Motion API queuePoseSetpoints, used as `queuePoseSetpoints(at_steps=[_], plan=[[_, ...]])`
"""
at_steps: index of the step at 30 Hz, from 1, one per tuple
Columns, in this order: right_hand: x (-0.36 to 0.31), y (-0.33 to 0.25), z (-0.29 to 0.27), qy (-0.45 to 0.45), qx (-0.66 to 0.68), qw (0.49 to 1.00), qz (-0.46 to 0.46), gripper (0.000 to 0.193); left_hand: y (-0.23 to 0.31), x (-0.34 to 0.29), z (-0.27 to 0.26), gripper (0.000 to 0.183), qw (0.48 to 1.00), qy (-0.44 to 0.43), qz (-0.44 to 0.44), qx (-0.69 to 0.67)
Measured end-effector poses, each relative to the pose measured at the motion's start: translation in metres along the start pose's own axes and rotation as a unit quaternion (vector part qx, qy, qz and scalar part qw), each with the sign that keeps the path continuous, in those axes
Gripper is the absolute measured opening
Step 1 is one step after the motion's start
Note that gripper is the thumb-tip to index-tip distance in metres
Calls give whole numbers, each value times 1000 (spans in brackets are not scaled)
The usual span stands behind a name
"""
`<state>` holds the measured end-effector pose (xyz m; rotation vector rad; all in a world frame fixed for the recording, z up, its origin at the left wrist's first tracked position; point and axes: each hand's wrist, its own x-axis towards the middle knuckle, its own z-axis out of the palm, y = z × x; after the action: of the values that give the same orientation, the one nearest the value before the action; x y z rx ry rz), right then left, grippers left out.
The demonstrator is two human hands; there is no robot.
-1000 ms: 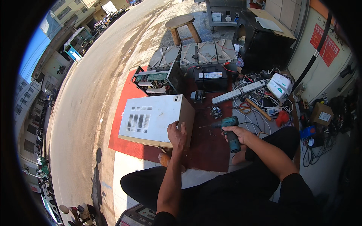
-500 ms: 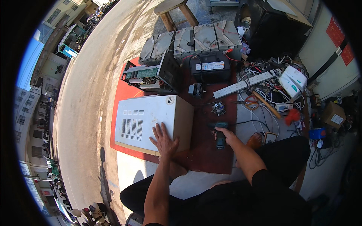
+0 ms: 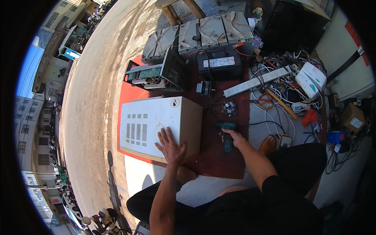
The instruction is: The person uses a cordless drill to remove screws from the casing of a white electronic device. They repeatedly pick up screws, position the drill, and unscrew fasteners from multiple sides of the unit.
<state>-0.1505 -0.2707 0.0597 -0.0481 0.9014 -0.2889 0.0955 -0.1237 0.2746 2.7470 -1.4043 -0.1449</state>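
Observation:
Flat on the upper face of a white metal casing (image 3: 152, 113) rests my left hand (image 3: 171, 147), its fingers spread. The casing has vent slots and a round sticker, and its side looks tan in the shade. My right hand (image 3: 234, 139) is wrapped round the grip of a dark green power drill (image 3: 227, 147), over the red mat (image 3: 219, 166) to the right of the casing. Just beyond the drill lies a small heap of screws and metal bits (image 3: 229, 109). Behind the casing stands an opened electronic unit (image 3: 156, 74) with a green circuit board showing.
Several grey batteries (image 3: 213, 31) line the far side, with a black battery (image 3: 219, 64) before them. A small transformer (image 3: 204, 89), a white power strip (image 3: 256, 82) and a hammer (image 3: 282, 103) amid tangled cables lie to the right. A road (image 3: 90, 98) runs along the left.
The view has shifted slightly. My left hand stays on the casing, and my right hand keeps hold of the drill at nearly the same spot.

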Motion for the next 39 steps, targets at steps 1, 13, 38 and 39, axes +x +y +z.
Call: queuePoseSetpoints(at_steps=[1,13,38,39], plan=[[1,0,2,-27,-4,1000,-3,34,0,0,0,110,1000,1,2,-3],[14,-9,-1,-21,-23,999,19,36,-4,0,5,112,1000,9,13,-1],[16,2,1,14,-19,1000,6,30,-1,2,1,109,1000,-4,-3,0],[17,1,0,30,-24,999,11,30,-1,2,1,109,1000,-6,-4,0]])
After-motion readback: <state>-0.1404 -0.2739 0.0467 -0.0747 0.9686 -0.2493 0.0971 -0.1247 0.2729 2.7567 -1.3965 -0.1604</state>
